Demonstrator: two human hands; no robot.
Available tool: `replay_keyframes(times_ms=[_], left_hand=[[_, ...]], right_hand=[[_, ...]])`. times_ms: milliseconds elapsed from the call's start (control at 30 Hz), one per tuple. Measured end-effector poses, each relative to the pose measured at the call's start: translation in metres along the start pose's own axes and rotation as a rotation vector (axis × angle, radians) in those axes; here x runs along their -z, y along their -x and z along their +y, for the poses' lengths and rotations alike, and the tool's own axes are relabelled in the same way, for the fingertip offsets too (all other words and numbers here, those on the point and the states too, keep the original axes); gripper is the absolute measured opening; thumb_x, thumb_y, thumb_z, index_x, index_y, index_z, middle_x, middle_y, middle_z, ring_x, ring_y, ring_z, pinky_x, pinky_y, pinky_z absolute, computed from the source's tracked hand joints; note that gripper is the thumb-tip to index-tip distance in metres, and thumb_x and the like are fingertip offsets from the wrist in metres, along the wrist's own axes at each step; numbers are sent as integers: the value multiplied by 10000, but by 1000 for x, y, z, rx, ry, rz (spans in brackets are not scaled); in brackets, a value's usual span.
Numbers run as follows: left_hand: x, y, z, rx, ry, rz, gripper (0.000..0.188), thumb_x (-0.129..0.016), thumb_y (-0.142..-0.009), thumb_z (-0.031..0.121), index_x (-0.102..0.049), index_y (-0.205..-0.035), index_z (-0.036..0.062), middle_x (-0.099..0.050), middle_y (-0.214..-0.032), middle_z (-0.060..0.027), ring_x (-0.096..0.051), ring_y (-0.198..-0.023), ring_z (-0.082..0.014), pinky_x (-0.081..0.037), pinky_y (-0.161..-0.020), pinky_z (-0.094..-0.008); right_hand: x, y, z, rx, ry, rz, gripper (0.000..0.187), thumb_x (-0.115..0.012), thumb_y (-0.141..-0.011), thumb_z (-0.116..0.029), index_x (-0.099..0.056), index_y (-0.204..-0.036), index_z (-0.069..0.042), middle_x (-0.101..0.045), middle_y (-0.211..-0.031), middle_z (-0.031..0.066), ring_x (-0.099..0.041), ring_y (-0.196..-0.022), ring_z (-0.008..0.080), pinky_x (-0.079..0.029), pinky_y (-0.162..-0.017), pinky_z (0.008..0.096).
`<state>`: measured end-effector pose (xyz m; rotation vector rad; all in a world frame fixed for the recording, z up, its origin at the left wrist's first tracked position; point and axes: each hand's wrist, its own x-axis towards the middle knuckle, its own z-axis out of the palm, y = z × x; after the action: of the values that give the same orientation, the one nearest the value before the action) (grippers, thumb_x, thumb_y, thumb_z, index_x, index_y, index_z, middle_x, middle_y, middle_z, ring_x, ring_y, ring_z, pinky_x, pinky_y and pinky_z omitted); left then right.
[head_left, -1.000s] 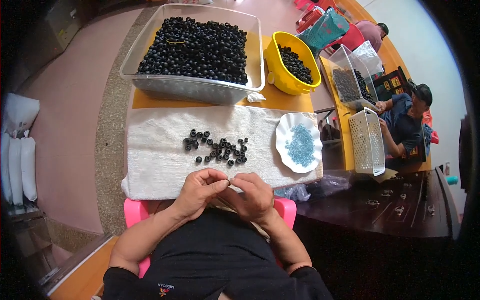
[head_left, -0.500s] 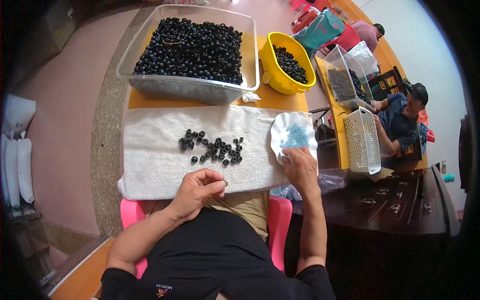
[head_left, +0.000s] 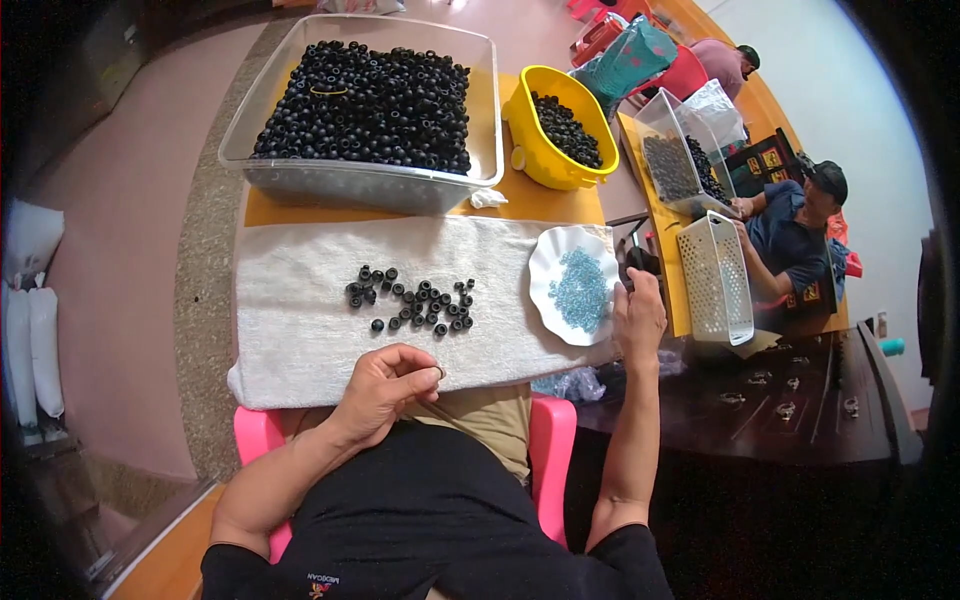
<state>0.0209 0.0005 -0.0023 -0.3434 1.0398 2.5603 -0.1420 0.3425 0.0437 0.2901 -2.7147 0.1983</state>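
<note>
My left hand [head_left: 392, 388] is closed in a pinch over the towel's front edge, with a small dark ring [head_left: 440, 372] showing at its fingertips. At the plate's right rim is my right hand [head_left: 640, 318], its fingers bent together; whatever they may hold is too small or hidden to see. The white wavy-edged plate [head_left: 543, 290] bears a heap of small pale-blue beads [head_left: 582, 290]. Loose black ring-shaped pieces [head_left: 425, 300] with holes lie scattered on the white towel [head_left: 300, 340], left of the plate and beyond my left hand.
A large clear bin [head_left: 340, 180] full of black pieces stands behind the towel. Beside it is a yellow tub [head_left: 550, 172] with more, and a crumpled tissue [head_left: 488, 199]. At right, a person [head_left: 790, 225] works by a white perforated basket [head_left: 712, 290] and a clear bin [head_left: 672, 165].
My right hand has moved from the blue beads on the plate to beyond its right rim. My left hand keeps its pinch. The whole view has shifted slightly.
</note>
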Motion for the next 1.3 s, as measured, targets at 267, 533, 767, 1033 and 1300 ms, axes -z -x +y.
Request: replay_keyframes(times_ms=[267, 533, 767, 1033, 1300], left_hand=[[-3, 0, 1, 2, 32, 13, 129, -683, -876, 37, -628, -986, 1, -654, -860, -66, -632, -753, -138, -538, -707, -263], [-2, -1, -1, 0, -7, -9, 119, -670, -882, 51, -613, -981, 17, -655, -895, -71, -634, -788, -144, -557, -740, -294], [-3, -1, 2, 6, -11, -4, 108, -663, -888, 52, -612, -978, 20, -656, -901, -72, -633, -790, -139, -560, -740, -300], [1, -1, -1, -27, -14, 15, 94, -656, -891, 45, -615, -970, 16, -660, -889, -71, -634, -783, -138, -562, -726, -303], [-3, -1, 0, -26, 3, 22, 117, -683, -873, 26, -624, -974, 16, -659, -865, -62, -631, -754, -131, -546, -714, -266]], right_hand=[[-41, 23, 61, -264, -519, -122, 239, -585, -889, -83, -646, -1066, 67, -666, -822, 28, -589, -711, 75, -477, -654, 241], [-61, 43, 71, -243, -480, -68, 304, -599, -884, -103, -627, -1116, 92, -664, -850, 32, -575, -715, 79, -472, -652, 245], [-64, 39, 56, -208, -408, -154, 339, -638, -906, -108, -590, -1168, 101, -686, -885, 66, -610, -738, 81, -487, -640, 229], [-73, 37, 42, -441, -694, -10, 319, -637, -898, -63, -603, -1174, 94, -667, -881, 24, -583, -711, 64, -464, -623, 208], [-79, 39, 33, -382, -661, 50, 248, -581, -921, -39, -641, -1135, 71, -634, -859, -18, -545, -724, 39, -434, -635, 192]])
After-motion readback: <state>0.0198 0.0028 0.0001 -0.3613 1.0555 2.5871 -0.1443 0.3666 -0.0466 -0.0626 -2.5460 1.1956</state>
